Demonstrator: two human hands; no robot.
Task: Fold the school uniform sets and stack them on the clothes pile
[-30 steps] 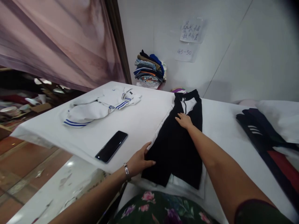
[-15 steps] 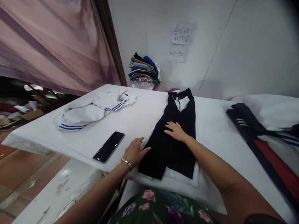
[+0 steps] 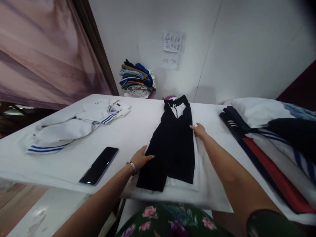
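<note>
A black garment (image 3: pixel 175 144) with a V-shaped opening at its far end and two leg-like parts at the near end lies flat on a white garment (image 3: pixel 195 177), whose edges peek out. My left hand (image 3: pixel 140 158), wearing a bracelet, holds the black garment's left edge, thumb on top and the other fingers mostly hidden. At the right edge, my right hand (image 3: pixel 199 131) has its thumb over the black cloth and its fingers curled along the side.
A phone (image 3: pixel 99 165) lies left of my left hand on the white table (image 3: pixel 138 121). Farther left is a white jacket with blue stripes (image 3: pixel 66 128). Several clothes, including a dark and red garment (image 3: pixel 266 171), heap at right. A folded clothes stack (image 3: pixel 137 79) stands by the wall.
My right hand has moved from the middle of the black garment out to its right edge. My left hand has closed on the left edge. The view has shifted right.
</note>
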